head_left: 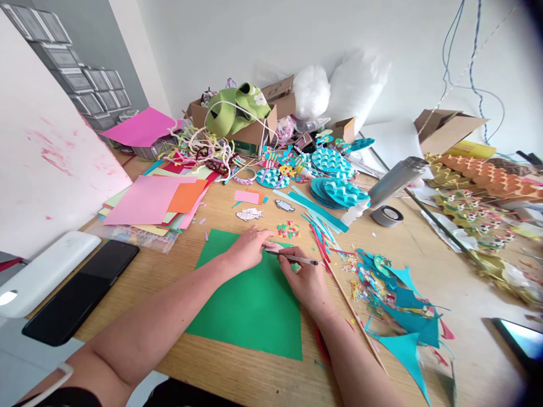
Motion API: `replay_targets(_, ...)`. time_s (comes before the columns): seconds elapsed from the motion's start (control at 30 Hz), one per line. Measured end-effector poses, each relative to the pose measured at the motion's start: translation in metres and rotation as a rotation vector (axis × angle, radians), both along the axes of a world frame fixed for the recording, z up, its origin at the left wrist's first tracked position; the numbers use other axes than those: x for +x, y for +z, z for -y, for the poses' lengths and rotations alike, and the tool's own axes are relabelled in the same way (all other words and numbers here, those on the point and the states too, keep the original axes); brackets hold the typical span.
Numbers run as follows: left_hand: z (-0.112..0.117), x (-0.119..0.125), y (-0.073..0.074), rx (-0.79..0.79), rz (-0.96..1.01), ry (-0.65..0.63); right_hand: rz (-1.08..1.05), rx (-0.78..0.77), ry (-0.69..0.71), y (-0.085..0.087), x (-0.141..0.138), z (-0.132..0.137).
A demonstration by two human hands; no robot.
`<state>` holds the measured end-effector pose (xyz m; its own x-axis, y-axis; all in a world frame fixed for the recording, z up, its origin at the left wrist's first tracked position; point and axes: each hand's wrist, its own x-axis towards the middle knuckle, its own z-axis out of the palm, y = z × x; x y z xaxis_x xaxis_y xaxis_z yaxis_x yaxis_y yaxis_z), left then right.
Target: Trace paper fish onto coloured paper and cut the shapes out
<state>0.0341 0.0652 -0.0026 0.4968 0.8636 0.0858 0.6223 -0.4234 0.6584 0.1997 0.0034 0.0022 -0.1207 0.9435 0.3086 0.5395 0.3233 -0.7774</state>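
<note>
A green sheet of paper (246,316) lies flat on the wooden table in front of me. My left hand (250,247), its fingers bent, presses a small pale paper cut-out (275,247) down near the sheet's far edge. In my right hand (303,280) is a slim pen (302,259), its tip over that cut-out. Part of the cut-out is hidden under my fingers. Just beyond are a white fish cut-out (249,214), a grey fish cut-out (284,205) and a small pile of coloured paper bits (288,229).
Coloured papers (142,200) are stacked at the left, behind a black phone (85,291). Blue scraps (407,305) and a thin wooden stick (354,314) lie to the right. Further back stand a silver flask (396,180), tape roll (387,215) and wavy blue discs (339,192).
</note>
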Motion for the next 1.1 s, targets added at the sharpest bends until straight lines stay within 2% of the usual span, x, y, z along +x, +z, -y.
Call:
replay_targets(0.43, 0.002, 0.0, 0.004, -0.009, -0.013, 0.001, -0.008, 0.0, -0.033, 0.002, 0.0, 0.001)
replay_targets(0.63, 0.001, -0.001, 0.0, -0.005, -0.005, -0.015, -0.138, 0.185, -0.273, 0.012, 0.005, 0.006)
replay_targets(0.7, 0.0, -0.001, -0.002, -0.005, 0.004, -0.009, -0.154, 0.211, -0.308, 0.012, 0.008, 0.006)
replay_targets(0.97, 0.001, -0.001, 0.001, -0.041, -0.003, -0.008, -0.116, 0.04, -0.193, 0.007, 0.008, 0.001)
replay_targets(1.1, 0.001, 0.0, 0.003, -0.04, -0.008, -0.008, -0.102, 0.018, -0.156, 0.008, 0.006, 0.001)
